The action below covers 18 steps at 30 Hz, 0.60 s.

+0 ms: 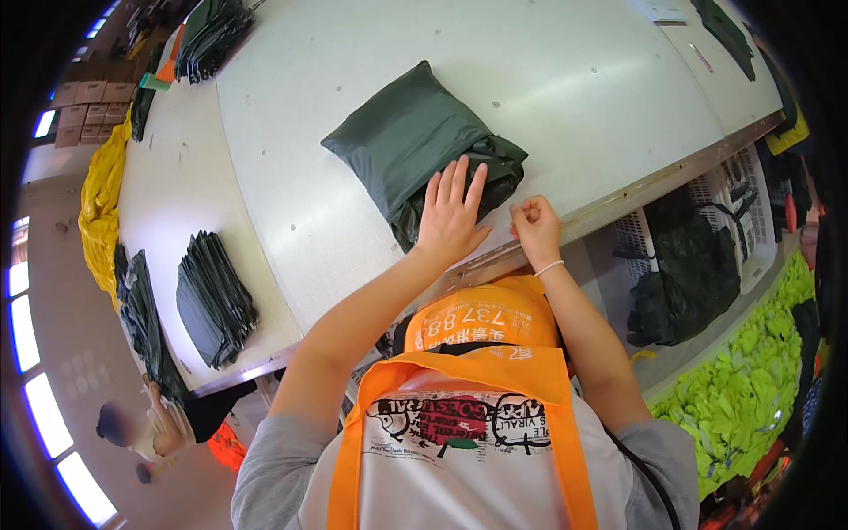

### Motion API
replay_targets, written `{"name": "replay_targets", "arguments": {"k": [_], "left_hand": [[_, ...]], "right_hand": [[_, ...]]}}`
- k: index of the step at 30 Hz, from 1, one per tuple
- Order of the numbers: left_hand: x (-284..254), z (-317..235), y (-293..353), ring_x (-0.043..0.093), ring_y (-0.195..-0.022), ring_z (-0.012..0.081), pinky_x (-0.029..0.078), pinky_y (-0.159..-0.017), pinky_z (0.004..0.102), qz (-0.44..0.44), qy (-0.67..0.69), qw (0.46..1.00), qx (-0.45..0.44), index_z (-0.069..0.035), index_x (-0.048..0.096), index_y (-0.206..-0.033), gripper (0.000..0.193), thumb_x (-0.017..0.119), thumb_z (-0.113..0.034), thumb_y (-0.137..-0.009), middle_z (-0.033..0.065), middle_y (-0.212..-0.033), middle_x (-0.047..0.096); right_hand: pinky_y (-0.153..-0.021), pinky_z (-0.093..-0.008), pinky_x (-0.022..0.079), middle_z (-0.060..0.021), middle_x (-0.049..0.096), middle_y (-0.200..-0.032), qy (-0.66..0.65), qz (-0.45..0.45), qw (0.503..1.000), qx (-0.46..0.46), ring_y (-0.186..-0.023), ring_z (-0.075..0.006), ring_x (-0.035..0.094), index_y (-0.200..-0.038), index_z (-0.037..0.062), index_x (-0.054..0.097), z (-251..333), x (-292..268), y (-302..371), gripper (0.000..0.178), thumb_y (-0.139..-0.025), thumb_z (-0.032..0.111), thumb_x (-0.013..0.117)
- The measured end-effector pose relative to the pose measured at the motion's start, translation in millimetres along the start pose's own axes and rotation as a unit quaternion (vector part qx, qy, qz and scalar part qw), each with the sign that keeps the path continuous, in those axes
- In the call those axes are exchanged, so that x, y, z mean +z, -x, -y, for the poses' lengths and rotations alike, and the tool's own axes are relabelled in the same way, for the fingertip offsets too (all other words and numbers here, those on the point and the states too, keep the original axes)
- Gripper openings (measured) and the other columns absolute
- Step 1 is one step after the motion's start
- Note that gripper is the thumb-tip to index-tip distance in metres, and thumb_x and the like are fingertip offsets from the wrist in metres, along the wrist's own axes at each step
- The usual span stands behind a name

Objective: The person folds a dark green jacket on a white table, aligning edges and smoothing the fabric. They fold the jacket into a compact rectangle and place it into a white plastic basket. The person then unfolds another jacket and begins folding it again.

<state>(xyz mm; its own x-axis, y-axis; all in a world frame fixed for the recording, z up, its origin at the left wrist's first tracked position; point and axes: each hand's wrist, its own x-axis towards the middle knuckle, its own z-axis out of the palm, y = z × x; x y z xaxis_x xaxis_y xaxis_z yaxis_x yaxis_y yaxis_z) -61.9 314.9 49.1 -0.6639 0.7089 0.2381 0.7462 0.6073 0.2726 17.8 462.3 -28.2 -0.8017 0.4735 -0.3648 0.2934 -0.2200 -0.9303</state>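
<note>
A dark green fabric bundle [402, 132], folded into a flat square packet, lies on the white table in front of me. Loose, bunched folds show along its near right side. My left hand [452, 216] rests on that side with its fingers stretched out, pressing on the fabric. Just right of the bundle, over the table's front edge, my right hand [535, 228] is curled with thumb and fingers together. It stays apart from the bundle, and whatever it may hold is too small to make out.
Stacks of dark green folded pieces [215, 296] stand on the white table [574, 97]. Yellow fabric [102, 208] hangs off its far left side. A white plastic crate [751, 212] with dark cloth stands below right, near a lime-green pile [738, 397]. Another person [163, 424] is at the left.
</note>
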Motion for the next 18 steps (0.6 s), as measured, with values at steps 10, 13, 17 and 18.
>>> {"name": "replay_targets", "arguments": {"k": [10,13,17,18], "left_hand": [[7.6,14.1,-7.3,0.051,-0.118,0.0266,0.043,-0.098,0.0380,0.006,-0.015,0.999,-0.042,-0.011,0.034,-0.143,0.067,0.061,-0.010,-0.081,0.0125,-0.140,0.045],[-5.6,17.5,-23.1,0.053,-0.112,0.0279,0.047,-0.092,0.0372,0.005,-0.029,0.999,-0.025,-0.022,0.038,-0.142,0.071,0.062,-0.007,-0.077,0.0125,-0.139,0.044],[3.9,35.0,-21.1,0.049,-0.118,0.0355,0.043,-0.099,0.0417,0.033,-0.061,0.998,0.008,-0.026,0.035,-0.143,0.078,0.067,-0.011,-0.074,0.0159,-0.145,0.036],[7.6,37.8,-17.7,0.048,-0.118,0.0352,0.042,-0.099,0.0411,0.038,-0.083,0.996,0.017,-0.027,0.035,-0.143,0.078,0.067,-0.012,-0.074,0.0160,-0.145,0.035]], "right_hand": [[-0.061,-0.0257,0.052,-0.0062,0.064,-0.082,-0.032,0.043,0.995,0.083,-0.068,-0.0118,0.062,-0.101,-0.0023,0.056,1.2,22.1,-12.3,0.015,-0.094,0.011,0.053],[-0.070,-0.0263,0.052,-0.0094,0.063,-0.098,-0.063,0.087,0.989,0.098,-0.080,-0.0141,0.063,-0.109,-0.0013,0.057,-8.5,53.2,-19.9,0.020,-0.094,0.009,0.050],[-0.070,-0.0275,0.051,-0.0085,0.063,-0.095,-0.121,0.110,0.971,0.174,-0.079,-0.0155,0.062,-0.107,0.0001,0.056,-4.9,67.6,-36.6,0.018,-0.094,0.010,0.048],[-0.066,-0.0271,0.050,-0.0090,0.063,-0.091,-0.114,0.112,0.976,0.145,-0.076,-0.0161,0.063,-0.105,0.0003,0.056,-15.9,73.7,-43.1,0.017,-0.093,0.009,0.049]]}}
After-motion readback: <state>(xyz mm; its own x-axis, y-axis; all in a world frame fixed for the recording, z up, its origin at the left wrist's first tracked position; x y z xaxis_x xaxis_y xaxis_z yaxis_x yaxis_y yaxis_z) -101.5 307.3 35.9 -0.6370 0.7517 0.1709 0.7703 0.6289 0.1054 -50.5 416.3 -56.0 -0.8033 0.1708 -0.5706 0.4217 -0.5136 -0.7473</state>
